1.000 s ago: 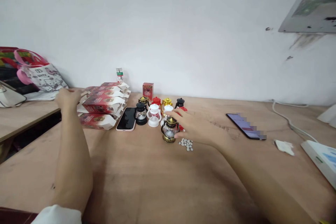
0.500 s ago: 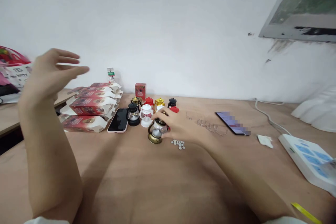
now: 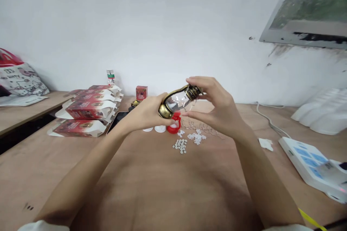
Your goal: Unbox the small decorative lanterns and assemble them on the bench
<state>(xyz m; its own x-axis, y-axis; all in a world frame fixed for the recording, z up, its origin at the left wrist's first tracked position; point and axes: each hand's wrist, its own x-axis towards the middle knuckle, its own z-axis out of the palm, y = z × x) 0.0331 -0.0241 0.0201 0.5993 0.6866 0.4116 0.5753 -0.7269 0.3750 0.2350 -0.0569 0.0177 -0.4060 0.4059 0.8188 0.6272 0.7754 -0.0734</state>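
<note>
A small bronze-coloured lantern [image 3: 177,100] with a clear glass body is held up tilted above the table, its base to the left and its cap to the right. My left hand [image 3: 142,114] is closed round the base. The fingers of my right hand [image 3: 218,106] curve over the cap, while the thumb stays apart below it. A thin wire piece [image 3: 193,105] shows near that thumb. Below the lantern stand a red lantern [image 3: 173,127] and white lantern bases [image 3: 159,129], partly hidden by my hands. Small round white pieces [image 3: 180,146] and flat white pieces [image 3: 197,137] lie nearby.
Flattish red boxes [image 3: 89,109] with open flaps are stacked at the left, by a dark phone [image 3: 118,120]. An upright red box [image 3: 141,92] and a small bottle [image 3: 110,77] stand near the wall. Bent wires [image 3: 214,129] and a white power strip [image 3: 306,160] lie rightward.
The bronze lantern has been lifted from the table and tilted. My left hand has come down from the upper left and taken its base. My right hand has risen with the lantern.
</note>
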